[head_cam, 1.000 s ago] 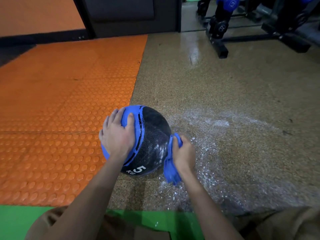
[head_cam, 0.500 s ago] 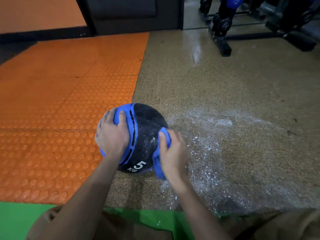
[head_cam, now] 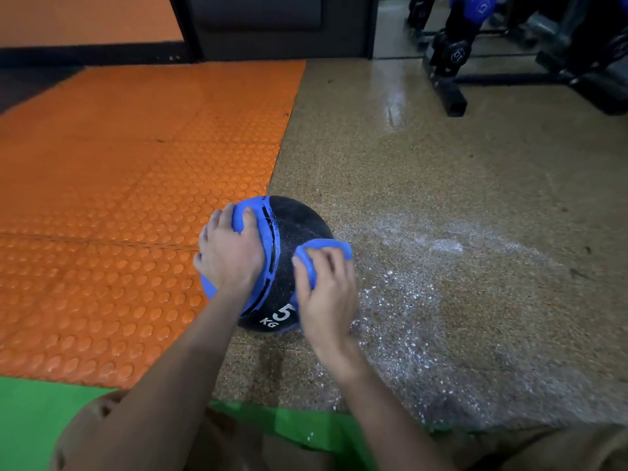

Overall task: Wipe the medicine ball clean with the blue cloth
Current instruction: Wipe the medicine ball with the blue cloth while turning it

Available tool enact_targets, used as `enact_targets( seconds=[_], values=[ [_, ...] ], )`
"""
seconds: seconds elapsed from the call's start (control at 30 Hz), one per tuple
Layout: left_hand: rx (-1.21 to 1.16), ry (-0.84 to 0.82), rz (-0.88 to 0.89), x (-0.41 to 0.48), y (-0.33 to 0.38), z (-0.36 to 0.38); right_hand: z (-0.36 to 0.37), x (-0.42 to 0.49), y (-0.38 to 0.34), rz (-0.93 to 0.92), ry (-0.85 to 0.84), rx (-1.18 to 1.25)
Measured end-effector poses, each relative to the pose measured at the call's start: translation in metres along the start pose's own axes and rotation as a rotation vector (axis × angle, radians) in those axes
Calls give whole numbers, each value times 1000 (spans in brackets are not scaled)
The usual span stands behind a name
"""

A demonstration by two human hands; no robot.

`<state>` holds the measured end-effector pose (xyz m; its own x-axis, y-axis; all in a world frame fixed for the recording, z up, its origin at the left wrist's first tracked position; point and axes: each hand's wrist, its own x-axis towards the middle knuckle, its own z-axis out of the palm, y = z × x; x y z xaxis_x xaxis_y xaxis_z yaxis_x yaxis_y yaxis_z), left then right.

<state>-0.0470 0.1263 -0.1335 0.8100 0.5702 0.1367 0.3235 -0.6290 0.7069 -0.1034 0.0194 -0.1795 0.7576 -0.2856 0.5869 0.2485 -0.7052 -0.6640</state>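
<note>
**Position.** The medicine ball [head_cam: 292,229] rests on the speckled tan floor [head_cam: 441,158], just beside the edge of the orange studded mat [head_cam: 119,171] and directly in front of the kneeling person.

**Hands.** The left hand [head_cam: 229,253] lies on the ball's blue panel with palm down and fingers spread. It pinches nothing and serves as a brace. The right hand [head_cam: 326,297] grips the bunched blue cloth [head_cam: 328,246], with the fingers curled over it and the thumb on its near edge. It presses the cloth against the upper right of the black panel.

**Progress.** The wipe appears to be in mid-course. Fine pale specks remain on the black surface between the two hands, so that zone is judged not yet clean. The area under the left hand, the far side and the underside cannot be reached in this position. Turning the ball is likely required before the task can count as complete. A white, powdery or wet residue [head_cam: 424,266] is spread over the floor to the right of the ball. Rolling the ball into it could soil it again.

**Markings.** A white "5" with "KG" [head_cam: 278,316] is printed low on the near face, partly covered by the right hand. No brand name is visible. A weight on the rack [head_cam: 445,83] at the rear carries a pale numeral, too small to read with confidence.
</note>
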Motion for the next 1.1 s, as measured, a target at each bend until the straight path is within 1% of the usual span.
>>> enact_targets(
  seconds=[0.07, 0.1, 0.13, 0.17, 0.23, 0.27, 0.3, 0.33, 0.43, 0.47, 0.5, 0.53, 0.57, 0.67, 0.7, 0.73, 0.8, 0.97, 1.03, 1.1],
  values=[
    [-10, -18, 6, 1, -4, -1, 1, -8, 0, -195, -16, -40],
    [-19, -19, 8, 0, -6, -3, 2, -8, 6, -223, -23, -49],
    [-28, -11, 10, -1, -7, -3, 2, -5, 14, -178, -24, -39],
    [-34, 1, 11, -2, -7, -4, 1, -2, 22, -51, -30, -5],
    [-39, 20, 5, -3, -8, -4, 0, 3, 33, 311, -69, 72],
    [-34, 25, 2, -5, -7, -4, -1, 2, 33, 400, -86, 75],
    [-28, 26, 5, -6, -7, -3, -4, 0, 29, 382, -86, 60],
    [-25, 24, 11, -6, -6, -2, -7, -3, 21, 276, -75, 51],
    [-37, 8, 14, -3, -5, -2, -9, -17, -2, -179, -87, -22],
    [-36, 1, 19, -3, -5, -3, -9, -18, -4, -279, -83, -56],
    [-35, -2, 24, -4, -6, -3, -8, -17, -1, -317, -71, -76],
    [-33, 1, 29, -6, -6, -4, -6, -14, 3, -306, -54, -85],
    [-28, 7, 32, -8, -5, -5, -7, -12, 6, -256, -41, -88],
    [1, 14, 39, -16, -4, -6, -15, -4, 14, 57, -92, -40],
    [3, 16, 48, -19, -6, -6, -20, -2, 17, 148, -136, -31],
    [-5, 18, 62, -21, -9, -8, -24, -2, 21, 201, -178, -34],
    [-49, 14, 99, -25, -20, -11, -33, -4, 29, 224, -214, -24],
    [-222, -2, 240, -48, -53, -31, -45, -15, 31, 311, -200, 41],
    [-259, -8, 246, -52, -63, -44, -48, -20, 29, 296, -193, 67],
    [-250, -16, 205, -47, -66, -60, -54, -25, 27, 301, -205, 112]
  ],
)
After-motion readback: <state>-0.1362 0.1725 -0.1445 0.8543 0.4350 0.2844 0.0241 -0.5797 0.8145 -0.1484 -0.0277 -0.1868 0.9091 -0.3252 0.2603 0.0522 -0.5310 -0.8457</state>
